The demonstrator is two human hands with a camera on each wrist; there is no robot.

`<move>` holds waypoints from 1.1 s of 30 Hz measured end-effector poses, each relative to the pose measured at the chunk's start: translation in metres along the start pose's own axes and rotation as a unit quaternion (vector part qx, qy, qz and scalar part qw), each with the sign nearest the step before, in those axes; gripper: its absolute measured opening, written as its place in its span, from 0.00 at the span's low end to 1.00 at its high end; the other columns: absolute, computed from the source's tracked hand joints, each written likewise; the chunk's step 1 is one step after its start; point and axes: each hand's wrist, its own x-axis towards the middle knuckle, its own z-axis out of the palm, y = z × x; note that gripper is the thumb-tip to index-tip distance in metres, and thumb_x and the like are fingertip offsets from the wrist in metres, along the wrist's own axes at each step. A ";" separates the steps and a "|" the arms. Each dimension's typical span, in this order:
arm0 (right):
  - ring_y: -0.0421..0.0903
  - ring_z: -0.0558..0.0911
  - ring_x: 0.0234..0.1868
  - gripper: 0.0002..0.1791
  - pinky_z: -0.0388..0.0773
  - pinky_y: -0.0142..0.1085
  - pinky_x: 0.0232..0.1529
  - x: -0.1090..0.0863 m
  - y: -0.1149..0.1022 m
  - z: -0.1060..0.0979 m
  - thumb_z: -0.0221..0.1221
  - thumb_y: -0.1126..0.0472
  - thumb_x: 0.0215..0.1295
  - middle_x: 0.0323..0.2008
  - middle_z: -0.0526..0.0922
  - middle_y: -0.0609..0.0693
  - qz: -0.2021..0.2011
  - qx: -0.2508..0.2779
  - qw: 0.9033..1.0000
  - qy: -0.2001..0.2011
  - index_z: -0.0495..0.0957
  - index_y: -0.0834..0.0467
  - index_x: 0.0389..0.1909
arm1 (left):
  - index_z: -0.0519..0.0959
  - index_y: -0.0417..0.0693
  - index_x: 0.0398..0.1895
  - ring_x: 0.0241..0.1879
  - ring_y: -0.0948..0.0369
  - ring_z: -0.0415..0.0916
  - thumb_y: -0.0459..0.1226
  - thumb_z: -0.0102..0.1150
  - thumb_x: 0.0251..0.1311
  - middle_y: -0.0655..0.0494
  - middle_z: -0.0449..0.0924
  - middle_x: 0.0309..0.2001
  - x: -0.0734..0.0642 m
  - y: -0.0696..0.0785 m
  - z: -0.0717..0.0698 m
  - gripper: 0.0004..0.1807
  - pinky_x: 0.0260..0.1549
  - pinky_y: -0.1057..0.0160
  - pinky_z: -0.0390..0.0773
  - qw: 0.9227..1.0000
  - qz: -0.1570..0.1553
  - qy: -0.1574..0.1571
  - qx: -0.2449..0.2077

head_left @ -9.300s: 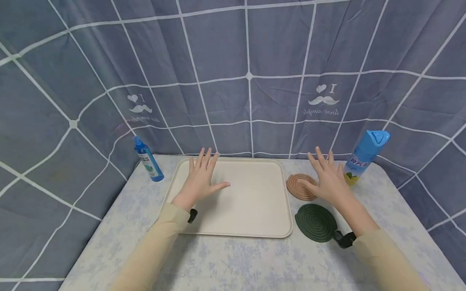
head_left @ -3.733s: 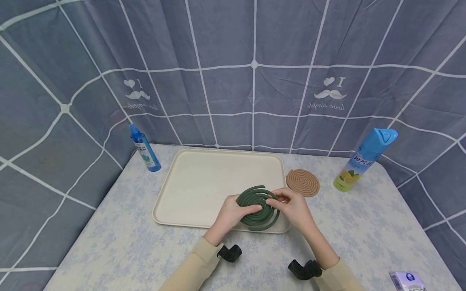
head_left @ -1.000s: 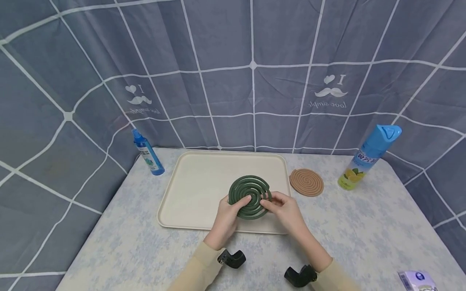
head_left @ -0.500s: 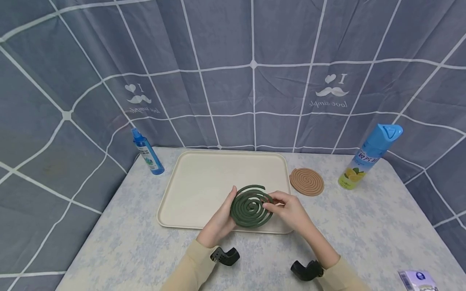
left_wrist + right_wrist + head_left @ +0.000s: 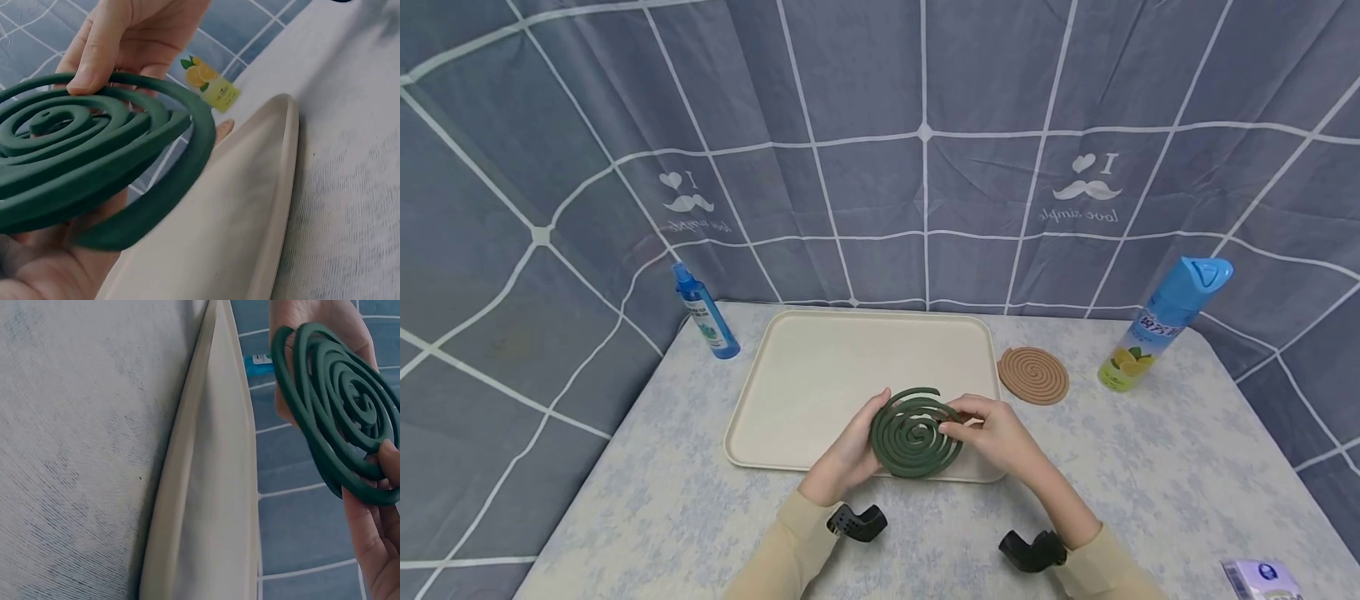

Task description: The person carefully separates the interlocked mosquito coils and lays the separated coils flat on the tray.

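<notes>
A dark green mosquito coil [image 5: 913,437] is held above the near right part of a cream tray [image 5: 820,358]. My left hand [image 5: 850,454] supports it from below and the left, with its thumb off the coil's face. My right hand [image 5: 992,433] pinches the right side between thumb and fingers. In the left wrist view the right thumb [image 5: 94,69] presses on the top of the coil, whose outer strand stands apart from the inner rings. The right wrist view shows the coil [image 5: 350,406] tilted, with layered strands partly separated. The left fingers are partly hidden under it.
A brown mosquito coil [image 5: 1033,375] lies right of the tray. Further right stands a blue-and-yellow spray can [image 5: 1157,329]. A blue spray bottle [image 5: 707,315] stands at the back left, and a purple packet [image 5: 1262,577] lies at the front right.
Both hands were apart, and the green coil lay on the table right of the tray; now they hold it up. Within the last second the left thumb has come off its face and the coil has lowered slightly.
</notes>
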 end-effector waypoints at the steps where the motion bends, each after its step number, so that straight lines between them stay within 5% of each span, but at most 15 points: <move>1: 0.34 0.80 0.38 0.06 0.82 0.31 0.37 0.000 0.000 -0.001 0.67 0.60 0.62 0.37 0.85 0.47 -0.003 -0.006 1.000 -0.007 0.86 0.54 0.40 | 0.71 0.53 0.44 0.38 0.72 0.81 0.57 0.25 0.76 0.64 0.80 0.37 0.000 0.000 0.000 0.25 0.42 0.71 0.81 1.000 -0.002 -0.003 0.002; 10: 0.37 0.80 0.38 0.08 0.80 0.30 0.37 0.004 0.001 -0.004 0.65 0.59 0.64 0.36 0.84 0.47 0.010 -0.016 1.000 -0.022 0.84 0.54 0.43 | 0.74 0.52 0.45 0.37 0.71 0.84 0.53 0.26 0.78 0.65 0.84 0.36 -0.001 0.001 0.000 0.24 0.40 0.72 0.83 1.000 0.005 -0.006 -0.013; 16: 0.35 0.79 0.32 0.12 0.79 0.30 0.32 0.002 0.003 0.000 0.67 0.63 0.61 0.32 0.82 0.50 0.048 0.071 0.996 0.002 0.81 0.65 0.43 | 0.70 0.53 0.51 0.44 0.71 0.81 0.52 0.21 0.78 0.64 0.80 0.43 -0.007 -0.001 0.003 0.24 0.48 0.71 0.81 0.998 0.034 0.014 -0.051; 25: 0.37 0.84 0.31 0.15 0.84 0.32 0.40 -0.005 0.004 0.005 0.65 0.65 0.63 0.32 0.86 0.53 0.080 0.167 0.983 0.002 0.78 0.72 0.44 | 0.68 0.57 0.52 0.48 0.72 0.78 0.53 0.19 0.78 0.66 0.77 0.46 -0.011 -0.008 0.008 0.23 0.53 0.71 0.79 0.994 0.063 0.027 -0.081; 29: 0.37 0.85 0.32 0.15 0.84 0.32 0.39 -0.005 0.004 0.003 0.65 0.64 0.63 0.31 0.87 0.53 0.087 0.165 0.982 0.005 0.80 0.71 0.44 | 0.70 0.58 0.51 0.49 0.72 0.78 0.52 0.20 0.78 0.66 0.78 0.46 -0.013 -0.008 0.006 0.23 0.53 0.70 0.78 0.996 0.053 0.012 -0.074; 33: 0.37 0.83 0.32 0.13 0.84 0.33 0.38 -0.005 0.004 -0.001 0.66 0.61 0.62 0.31 0.87 0.54 0.072 0.110 0.991 -0.004 0.83 0.67 0.42 | 0.72 0.57 0.50 0.45 0.72 0.80 0.53 0.23 0.78 0.66 0.80 0.43 -0.013 -0.006 0.003 0.23 0.49 0.70 0.81 0.998 0.039 -0.011 -0.054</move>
